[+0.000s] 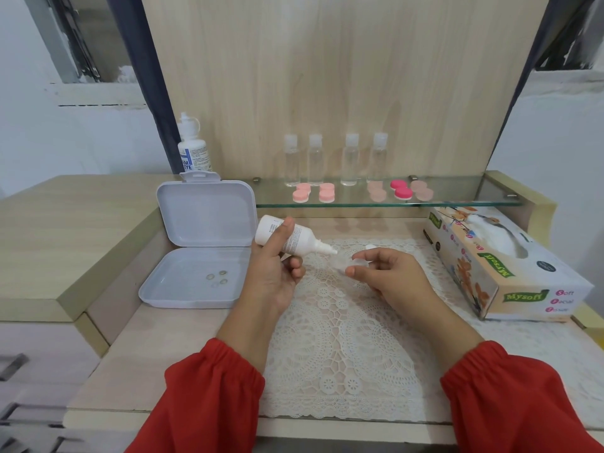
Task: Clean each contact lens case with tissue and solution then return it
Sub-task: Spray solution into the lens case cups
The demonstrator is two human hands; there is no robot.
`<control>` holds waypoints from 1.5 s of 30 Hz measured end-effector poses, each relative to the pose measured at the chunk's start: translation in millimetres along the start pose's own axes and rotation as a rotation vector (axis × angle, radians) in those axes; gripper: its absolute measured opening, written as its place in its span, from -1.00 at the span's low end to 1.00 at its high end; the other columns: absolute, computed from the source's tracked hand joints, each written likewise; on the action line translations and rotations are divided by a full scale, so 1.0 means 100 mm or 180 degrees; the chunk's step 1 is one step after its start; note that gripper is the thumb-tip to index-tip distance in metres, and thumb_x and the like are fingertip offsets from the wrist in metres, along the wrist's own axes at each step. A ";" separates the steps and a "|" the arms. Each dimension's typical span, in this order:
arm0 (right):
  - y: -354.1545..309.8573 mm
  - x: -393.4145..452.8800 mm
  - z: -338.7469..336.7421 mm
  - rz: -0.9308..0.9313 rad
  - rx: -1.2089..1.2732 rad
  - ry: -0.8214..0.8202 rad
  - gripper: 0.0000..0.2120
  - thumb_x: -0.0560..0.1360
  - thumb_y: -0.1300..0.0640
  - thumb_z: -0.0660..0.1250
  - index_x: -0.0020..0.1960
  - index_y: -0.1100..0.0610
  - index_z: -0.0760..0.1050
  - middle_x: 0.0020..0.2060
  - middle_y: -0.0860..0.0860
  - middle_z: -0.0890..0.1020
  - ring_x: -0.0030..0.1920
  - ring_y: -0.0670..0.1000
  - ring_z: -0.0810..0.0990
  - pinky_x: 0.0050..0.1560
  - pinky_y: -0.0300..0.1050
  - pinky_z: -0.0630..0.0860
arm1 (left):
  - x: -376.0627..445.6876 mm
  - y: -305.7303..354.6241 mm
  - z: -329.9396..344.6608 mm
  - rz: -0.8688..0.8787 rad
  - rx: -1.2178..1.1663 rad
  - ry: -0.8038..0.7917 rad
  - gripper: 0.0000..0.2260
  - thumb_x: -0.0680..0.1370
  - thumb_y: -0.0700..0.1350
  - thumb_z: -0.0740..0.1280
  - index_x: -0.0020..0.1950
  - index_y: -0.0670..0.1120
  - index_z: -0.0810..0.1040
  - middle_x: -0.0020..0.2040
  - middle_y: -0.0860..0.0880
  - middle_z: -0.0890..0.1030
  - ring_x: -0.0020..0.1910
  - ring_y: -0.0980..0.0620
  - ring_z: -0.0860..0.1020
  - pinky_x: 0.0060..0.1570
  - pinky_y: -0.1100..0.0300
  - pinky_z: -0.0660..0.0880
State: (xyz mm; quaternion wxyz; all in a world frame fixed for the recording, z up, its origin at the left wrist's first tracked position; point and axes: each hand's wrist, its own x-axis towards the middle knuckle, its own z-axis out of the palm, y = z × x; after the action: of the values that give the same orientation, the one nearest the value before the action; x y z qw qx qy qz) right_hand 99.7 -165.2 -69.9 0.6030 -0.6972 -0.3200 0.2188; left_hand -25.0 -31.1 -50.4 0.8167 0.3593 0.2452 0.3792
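Loose red sleeves [209, 397], gathered with elastic at both wrists.

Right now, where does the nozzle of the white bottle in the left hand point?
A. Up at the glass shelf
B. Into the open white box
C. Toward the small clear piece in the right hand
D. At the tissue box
C: the white bottle lies tilted in the left hand, nozzle aimed at the clear piece held by the right hand.

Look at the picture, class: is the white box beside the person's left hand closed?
No: the white box stands open, its lid upright and small lenses lying in its base.
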 end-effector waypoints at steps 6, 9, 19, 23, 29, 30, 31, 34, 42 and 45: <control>-0.01 -0.01 0.00 0.0001 -0.0004 -0.0005 -0.78 0.33 0.13 0.56 -0.05 0.07 0.63 -0.35 0.06 0.50 -0.54 -0.15 0.36 -0.47 -0.32 0.34 | -0.01 0.01 0.01 0.0037 0.0015 0.0005 -0.66 0.44 -0.06 0.45 0.13 -0.06 0.43 -0.27 -0.04 0.51 -0.56 0.13 0.33 -0.61 0.31 0.28; -0.02 -0.01 0.00 0.0000 -0.0010 -0.0014 -0.79 0.34 0.14 0.56 -0.05 0.08 0.63 -0.35 0.07 0.50 -0.54 -0.14 0.36 -0.47 -0.32 0.34 | -0.02 0.01 0.01 0.0052 0.0023 -0.0002 -0.69 0.44 -0.06 0.45 0.09 -0.04 0.43 -0.27 -0.03 0.52 -0.55 0.14 0.33 -0.61 0.31 0.28; -0.02 -0.02 0.00 -0.0003 -0.0071 -0.0001 -0.78 0.34 0.13 0.56 -0.05 0.07 0.63 -0.38 0.03 0.50 -0.52 -0.13 0.37 -0.42 -0.27 0.36 | -0.04 0.03 0.02 0.0133 0.0028 -0.0063 -0.63 0.39 -0.03 0.46 0.11 -0.07 0.42 -0.30 -0.03 0.55 -0.55 0.13 0.33 -0.60 0.30 0.29; -0.02 -0.02 0.01 -0.0016 -0.0101 0.0015 -0.79 0.34 0.13 0.56 -0.05 0.06 0.63 -0.41 0.00 0.49 -0.52 -0.13 0.37 -0.41 -0.28 0.36 | -0.05 0.03 0.01 0.0116 0.0044 -0.0087 -0.71 0.42 -0.04 0.45 0.05 -0.03 0.44 -0.37 0.01 0.57 -0.54 0.13 0.33 -0.59 0.30 0.29; -0.03 -0.02 0.01 0.0004 -0.0053 -0.0004 -0.78 0.35 0.16 0.55 -0.04 0.10 0.63 -0.43 -0.03 0.48 -0.54 -0.15 0.38 -0.44 -0.33 0.37 | -0.06 0.03 0.02 0.0151 0.0105 -0.0131 -0.66 0.36 -0.01 0.45 0.05 -0.02 0.44 -0.36 0.01 0.56 -0.55 0.13 0.33 -0.60 0.31 0.28; -0.03 -0.02 0.01 0.0003 -0.0052 -0.0004 -0.79 0.35 0.16 0.55 -0.04 0.10 0.63 -0.43 -0.03 0.48 -0.54 -0.15 0.39 -0.44 -0.33 0.37 | -0.06 0.03 0.03 0.0161 0.0113 -0.0140 -0.66 0.34 -0.01 0.45 0.04 -0.02 0.44 -0.37 0.01 0.56 -0.55 0.13 0.33 -0.60 0.31 0.28; -0.03 -0.02 0.01 -0.0001 -0.0055 -0.0005 -0.79 0.35 0.16 0.55 -0.04 0.09 0.63 -0.43 -0.02 0.48 -0.53 -0.15 0.39 -0.44 -0.33 0.38 | -0.06 0.03 0.03 0.0168 0.0114 -0.0147 -0.66 0.33 0.00 0.45 0.03 -0.02 0.44 -0.38 0.02 0.56 -0.56 0.13 0.33 -0.60 0.31 0.28; -0.03 -0.02 0.01 -0.0002 -0.0060 -0.0014 -0.79 0.35 0.15 0.56 -0.04 0.08 0.63 -0.38 0.03 0.51 -0.50 -0.13 0.40 -0.40 -0.30 0.40 | -0.07 0.03 0.03 0.0181 0.0110 -0.0160 -0.64 0.29 0.01 0.45 0.01 -0.02 0.44 -0.39 0.02 0.56 -0.56 0.13 0.32 -0.61 0.31 0.28; -0.02 -0.01 0.01 -0.0003 -0.0094 0.0002 -0.79 0.34 0.13 0.56 -0.06 0.06 0.63 -0.37 0.03 0.50 -0.51 -0.14 0.39 -0.40 -0.30 0.38 | -0.08 0.03 0.03 0.0230 0.0115 -0.0163 -0.64 0.30 0.00 0.45 0.03 -0.03 0.44 -0.35 0.01 0.57 -0.55 0.13 0.32 -0.60 0.30 0.27; -0.02 -0.01 0.01 -0.0003 -0.0089 0.0004 -0.79 0.34 0.13 0.56 -0.06 0.06 0.63 -0.40 0.00 0.49 -0.51 -0.14 0.38 -0.39 -0.28 0.38 | -0.08 0.03 0.03 0.0233 0.0127 -0.0168 -0.67 0.32 -0.01 0.45 0.01 -0.02 0.44 -0.37 0.02 0.57 -0.56 0.13 0.32 -0.60 0.30 0.27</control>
State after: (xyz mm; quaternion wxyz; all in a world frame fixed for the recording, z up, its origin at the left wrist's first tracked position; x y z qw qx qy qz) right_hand 97.6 -165.1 -67.9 0.5935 -0.7055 -0.3229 0.2136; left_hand -29.0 -36.8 -45.2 0.8012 0.3940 0.2177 0.3943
